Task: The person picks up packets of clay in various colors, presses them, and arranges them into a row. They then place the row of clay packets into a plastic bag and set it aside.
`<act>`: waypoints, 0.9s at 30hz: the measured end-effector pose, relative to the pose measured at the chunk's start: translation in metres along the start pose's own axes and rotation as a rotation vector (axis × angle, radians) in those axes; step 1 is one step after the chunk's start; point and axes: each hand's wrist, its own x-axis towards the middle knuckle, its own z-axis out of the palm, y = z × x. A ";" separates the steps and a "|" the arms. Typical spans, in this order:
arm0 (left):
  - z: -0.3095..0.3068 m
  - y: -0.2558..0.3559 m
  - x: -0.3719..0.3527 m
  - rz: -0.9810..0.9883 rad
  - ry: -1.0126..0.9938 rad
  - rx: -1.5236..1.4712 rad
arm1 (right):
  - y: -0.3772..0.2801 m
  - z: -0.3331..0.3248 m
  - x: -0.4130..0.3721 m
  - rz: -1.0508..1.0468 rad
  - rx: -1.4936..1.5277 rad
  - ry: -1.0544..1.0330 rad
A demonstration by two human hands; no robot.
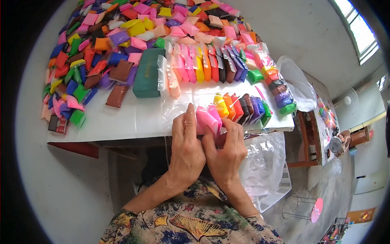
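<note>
Near the table's front edge, a short row of soft plastic-wrapped packets starts with a pink packet [207, 119]. My right hand [225, 152] is closed on the pink packets, thumb on the near face and fingers curled at the side. Beside them on the left is my left hand [187, 150], its index finger stretched upward and its other fingers partly hidden. A clear plastic bag [174, 112] lies by its fingertips. To the right the row continues with a yellow packet [221, 105], then orange, red, black, brown, purple and a green packet [266, 114].
A longer row of packets [199, 65] stands behind, next to a dark green block [147, 73]. A big heap of coloured packets [134, 28] covers the table's back and left. Filled packs [280, 87] lie at the right edge. Clear bags [264, 158] hang below; a pink-topped stool [316, 210] stands right.
</note>
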 end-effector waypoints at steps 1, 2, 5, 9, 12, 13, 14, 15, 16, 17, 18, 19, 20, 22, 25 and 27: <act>0.000 0.002 0.000 -0.002 0.007 -0.014 | 0.001 0.004 -0.001 0.016 -0.010 0.011; 0.000 0.003 0.000 -0.003 0.015 -0.029 | 0.002 0.009 -0.001 0.028 0.000 0.020; 0.004 -0.001 -0.003 0.061 0.043 -0.034 | 0.004 0.017 0.001 0.059 0.035 0.038; 0.000 -0.004 -0.001 0.049 -0.016 -0.057 | 0.005 0.011 -0.003 0.102 0.174 -0.001; 0.002 -0.006 0.001 0.101 -0.021 0.043 | 0.009 0.009 -0.002 0.069 0.116 -0.034; 0.004 -0.007 0.003 0.132 -0.026 0.105 | 0.010 0.009 0.001 0.060 0.083 -0.045; 0.005 -0.007 0.005 0.164 -0.029 0.167 | 0.010 0.010 0.002 0.049 0.051 -0.055; 0.005 -0.007 0.005 0.151 -0.050 0.171 | 0.010 0.009 0.002 0.051 0.050 -0.058; 0.004 -0.007 0.006 0.138 -0.069 0.176 | 0.010 0.009 0.002 0.052 0.050 -0.060; 0.004 -0.006 0.007 0.125 -0.089 0.180 | 0.010 0.008 0.002 0.053 0.050 -0.063; 0.004 -0.007 0.006 0.120 -0.086 0.179 | 0.010 0.005 0.000 0.061 0.063 -0.076; 0.004 -0.007 0.006 0.114 -0.082 0.179 | 0.010 0.002 -0.001 0.069 0.077 -0.090; 0.004 -0.007 0.006 0.109 -0.076 0.179 | 0.009 -0.001 -0.003 0.075 0.092 -0.105; 0.002 -0.007 0.007 0.114 -0.080 0.172 | 0.004 -0.013 -0.001 0.095 0.093 -0.143; 0.002 -0.003 0.009 0.078 -0.095 0.157 | 0.002 -0.030 0.012 0.070 0.099 -0.118; 0.004 -0.002 0.009 0.082 -0.094 0.177 | -0.006 -0.036 0.029 0.062 0.127 -0.067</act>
